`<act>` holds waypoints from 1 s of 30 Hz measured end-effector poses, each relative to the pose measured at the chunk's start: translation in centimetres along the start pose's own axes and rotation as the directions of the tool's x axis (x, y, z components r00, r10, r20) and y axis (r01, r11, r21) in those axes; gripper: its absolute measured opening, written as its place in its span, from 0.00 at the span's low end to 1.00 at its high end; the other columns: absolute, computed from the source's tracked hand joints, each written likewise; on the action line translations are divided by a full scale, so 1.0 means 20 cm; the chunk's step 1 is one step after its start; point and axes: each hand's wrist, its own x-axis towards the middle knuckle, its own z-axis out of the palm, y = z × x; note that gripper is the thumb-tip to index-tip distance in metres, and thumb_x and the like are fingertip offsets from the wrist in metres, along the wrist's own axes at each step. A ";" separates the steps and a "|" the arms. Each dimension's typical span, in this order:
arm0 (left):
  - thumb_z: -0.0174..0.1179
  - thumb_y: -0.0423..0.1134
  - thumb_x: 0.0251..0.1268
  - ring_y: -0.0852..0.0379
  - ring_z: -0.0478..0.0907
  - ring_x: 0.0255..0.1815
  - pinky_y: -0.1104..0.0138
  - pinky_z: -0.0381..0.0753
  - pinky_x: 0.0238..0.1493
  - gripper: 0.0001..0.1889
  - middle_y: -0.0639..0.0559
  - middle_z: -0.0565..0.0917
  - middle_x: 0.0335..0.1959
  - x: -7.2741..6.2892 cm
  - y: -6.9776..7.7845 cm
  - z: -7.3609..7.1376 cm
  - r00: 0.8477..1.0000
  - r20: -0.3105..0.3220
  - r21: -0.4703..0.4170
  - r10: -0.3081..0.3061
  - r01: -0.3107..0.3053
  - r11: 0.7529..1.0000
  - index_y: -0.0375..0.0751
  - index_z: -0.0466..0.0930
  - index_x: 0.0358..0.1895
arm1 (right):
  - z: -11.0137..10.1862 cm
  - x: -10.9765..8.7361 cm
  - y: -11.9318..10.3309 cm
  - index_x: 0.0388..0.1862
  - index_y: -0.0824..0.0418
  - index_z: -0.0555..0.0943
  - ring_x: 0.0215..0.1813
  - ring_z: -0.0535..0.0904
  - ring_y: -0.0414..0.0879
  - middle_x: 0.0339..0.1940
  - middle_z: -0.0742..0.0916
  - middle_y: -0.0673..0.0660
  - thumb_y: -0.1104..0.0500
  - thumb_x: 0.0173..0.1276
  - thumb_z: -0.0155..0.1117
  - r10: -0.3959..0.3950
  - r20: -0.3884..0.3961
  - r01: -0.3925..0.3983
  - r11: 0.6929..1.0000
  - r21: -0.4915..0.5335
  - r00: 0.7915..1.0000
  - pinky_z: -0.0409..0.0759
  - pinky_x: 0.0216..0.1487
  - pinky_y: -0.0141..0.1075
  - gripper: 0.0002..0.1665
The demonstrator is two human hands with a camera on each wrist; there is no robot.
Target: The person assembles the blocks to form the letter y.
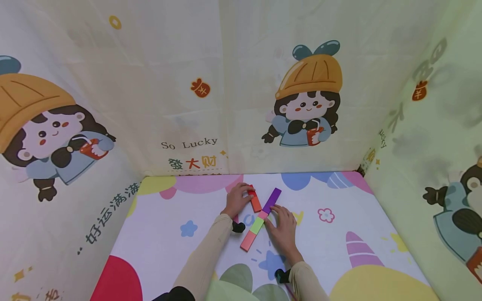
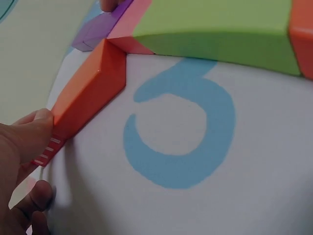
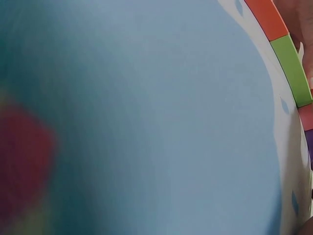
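Note:
A diagonal row of blocks lies on the patterned mat: an orange block (image 1: 248, 241), a green block (image 1: 257, 226), a short pink block (image 1: 262, 215) and a purple block (image 1: 272, 200), end to end. My left hand (image 1: 238, 200) pinches an orange block (image 2: 90, 90) with a red, white-striped piece (image 2: 50, 150) at its far end. This block slants away from the row, its near corner against the purple-pink joint. My right hand (image 1: 284, 229) rests against the row's right side, its index finger at the purple block and its thumb near the pink and green ones.
Fabric walls with printed cartoon figures (image 1: 306, 104) enclose the mat (image 1: 301, 246) at the back and sides. Dark wrist-worn items (image 1: 238, 227) sit by both sleeves. Something blurred and red (image 3: 22, 161) fills the left of the right wrist view.

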 end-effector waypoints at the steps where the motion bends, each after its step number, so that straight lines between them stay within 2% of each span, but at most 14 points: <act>1: 0.67 0.42 0.72 0.45 0.74 0.71 0.42 0.72 0.72 0.14 0.48 0.79 0.68 0.00 0.00 0.00 1.000 0.006 -0.005 -0.007 0.007 1.000 0.54 0.88 0.58 | 0.00 0.00 0.00 0.71 0.52 0.76 0.81 0.62 0.57 0.76 0.77 0.55 0.49 0.71 0.70 0.004 0.004 -0.004 1.000 0.001 1.000 0.47 0.82 0.61 0.31; 13: 0.72 0.36 0.66 0.46 0.77 0.66 0.46 0.74 0.70 0.12 0.47 0.82 0.61 0.03 0.04 -0.04 0.995 0.029 -0.119 -0.091 0.094 0.988 0.47 0.92 0.51 | 0.00 0.00 0.00 0.71 0.51 0.76 0.81 0.61 0.56 0.76 0.77 0.54 0.48 0.72 0.70 0.013 0.005 -0.013 1.000 -0.004 1.000 0.46 0.82 0.61 0.31; 19: 0.72 0.36 0.65 0.48 0.77 0.64 0.50 0.74 0.70 0.12 0.49 0.83 0.59 0.05 0.05 -0.04 0.990 0.047 -0.118 -0.133 0.138 0.983 0.48 0.92 0.50 | 0.00 -0.01 0.00 0.71 0.51 0.76 0.82 0.61 0.57 0.76 0.77 0.55 0.49 0.72 0.70 0.009 0.007 -0.009 1.000 -0.004 1.000 0.46 0.82 0.62 0.31; 26: 0.71 0.35 0.67 0.47 0.76 0.68 0.48 0.72 0.73 0.14 0.48 0.83 0.62 0.03 0.06 -0.05 0.987 0.068 -0.138 -0.143 0.151 0.979 0.47 0.90 0.54 | 0.00 0.00 0.00 0.71 0.51 0.76 0.82 0.61 0.58 0.77 0.76 0.55 0.49 0.72 0.70 0.010 0.007 -0.010 1.000 -0.014 1.000 0.46 0.82 0.61 0.31; 30: 0.70 0.37 0.68 0.46 0.76 0.68 0.48 0.73 0.73 0.14 0.47 0.83 0.63 0.02 0.05 -0.05 0.993 0.052 -0.142 -0.105 0.111 0.984 0.47 0.89 0.55 | 0.01 0.00 0.00 0.72 0.51 0.76 0.82 0.61 0.57 0.76 0.77 0.55 0.49 0.72 0.69 0.011 0.004 -0.011 1.000 -0.015 1.000 0.46 0.82 0.61 0.31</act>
